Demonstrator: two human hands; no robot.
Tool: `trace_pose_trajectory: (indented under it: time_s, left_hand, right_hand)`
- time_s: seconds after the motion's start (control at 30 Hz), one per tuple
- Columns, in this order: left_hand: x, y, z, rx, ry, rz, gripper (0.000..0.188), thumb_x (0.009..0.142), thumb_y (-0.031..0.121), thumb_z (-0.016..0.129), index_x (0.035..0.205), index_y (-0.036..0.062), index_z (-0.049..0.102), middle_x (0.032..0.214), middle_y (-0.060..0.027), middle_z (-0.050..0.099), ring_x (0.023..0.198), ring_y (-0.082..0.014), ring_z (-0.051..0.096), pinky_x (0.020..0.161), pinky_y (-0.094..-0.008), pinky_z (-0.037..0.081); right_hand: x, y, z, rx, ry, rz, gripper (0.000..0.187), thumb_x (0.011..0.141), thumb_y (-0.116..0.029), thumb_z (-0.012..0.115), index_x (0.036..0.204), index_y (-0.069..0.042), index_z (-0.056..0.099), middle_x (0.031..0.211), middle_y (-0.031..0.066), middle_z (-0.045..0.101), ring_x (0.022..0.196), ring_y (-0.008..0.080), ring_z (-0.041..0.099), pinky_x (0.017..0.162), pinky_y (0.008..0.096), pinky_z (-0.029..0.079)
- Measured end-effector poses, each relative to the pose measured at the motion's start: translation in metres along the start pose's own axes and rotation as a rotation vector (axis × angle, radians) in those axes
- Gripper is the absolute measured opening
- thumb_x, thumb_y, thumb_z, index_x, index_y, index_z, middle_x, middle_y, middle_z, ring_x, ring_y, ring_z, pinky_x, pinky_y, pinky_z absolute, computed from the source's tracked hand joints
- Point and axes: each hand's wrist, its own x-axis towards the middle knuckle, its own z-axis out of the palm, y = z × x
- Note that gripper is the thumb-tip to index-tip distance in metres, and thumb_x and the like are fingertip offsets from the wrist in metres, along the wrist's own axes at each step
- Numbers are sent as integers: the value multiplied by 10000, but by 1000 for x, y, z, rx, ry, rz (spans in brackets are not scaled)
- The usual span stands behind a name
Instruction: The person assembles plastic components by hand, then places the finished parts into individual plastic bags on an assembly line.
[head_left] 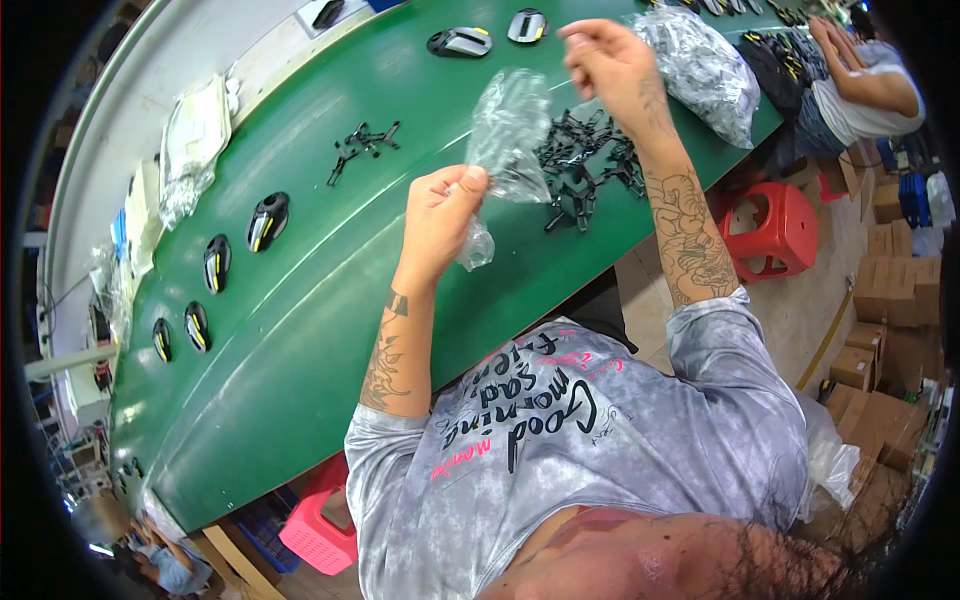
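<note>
We're looking across the long green surface [330,330], which is carrying nearly everything here. A bulging clear bag [700,75] is slumping at its right edge, probably parked there so the middle is staying usable. Below that edge, a red stool [790,235] is standing on the floor. Now the heap of black parts [580,145]: it's lying between the arms, presumably for an easy reach. Just beside it, a thin clear bag [508,120] is hanging crumpled in our left hand [445,215], which is closing tight around its narrow gathered section, likely because bunched film is giving a surer grip. Our right hand [612,70] is hovering above the surface, fingers loosely parted, nothing visible in them. Farther left, a small black cluster [372,140] is lying alone. Smallest, black-and-yellow oval pieces [268,222] are sitting spaced apart, perhaps so each is lifting singly.
</note>
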Motion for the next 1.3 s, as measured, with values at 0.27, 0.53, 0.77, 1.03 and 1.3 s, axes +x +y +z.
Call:
trace_pose_trajectory:
  time_s: [0.27, 0.53, 0.77, 1.03, 1.3]
  left_hand:
    - [-17, -21, -26, -261, 381, -220, 365, 1033, 300, 580, 875, -13, 680, 660, 17, 538, 561, -77, 442, 504, -260, 339]
    - [-28, -15, -68, -383, 250, -264, 525, 1071, 408, 503, 1222, -68, 664, 608, 35, 461, 496, -94, 431, 454, -281, 386]
    - [-49, -32, -73, -401, 330, -260, 390, 1033, 358, 585, 1083, -14, 693, 672, 26, 516, 538, -83, 465, 476, -254, 388]
    - [-37, -45, -64, -526, 406, -194, 382, 1011, 385, 617, 1175, 41, 645, 823, -31, 617, 673, -135, 604, 558, -317, 523]
    - [15, -41, -23, -809, 240, -225, 619, 985, 576, 593, 1309, 51, 545, 895, -80, 650, 754, -241, 632, 671, -418, 555]
  right_hand:
    - [-52, 13, 112, -963, -202, -901, 180, 745, -120, 773, 921, -118, 735, 895, 6, 696, 856, 219, 648, 833, 375, 490]
    - [74, 45, 127, -884, 150, -997, 50, 811, -123, 705, 860, -121, 716, 845, 7, 692, 847, 252, 649, 769, 420, 506]
    - [133, 74, 132, -963, 183, -541, 168, 917, -209, 614, 933, -102, 742, 964, 106, 720, 984, 326, 696, 881, 430, 566]
    - [142, 54, 124, -910, 138, -342, 219, 950, -219, 569, 997, -45, 692, 1016, 203, 722, 967, 396, 701, 873, 480, 556]
    - [130, 48, 90, -545, 224, -607, 226, 908, -253, 667, 928, -28, 668, 872, 206, 716, 809, 390, 703, 715, 441, 566]
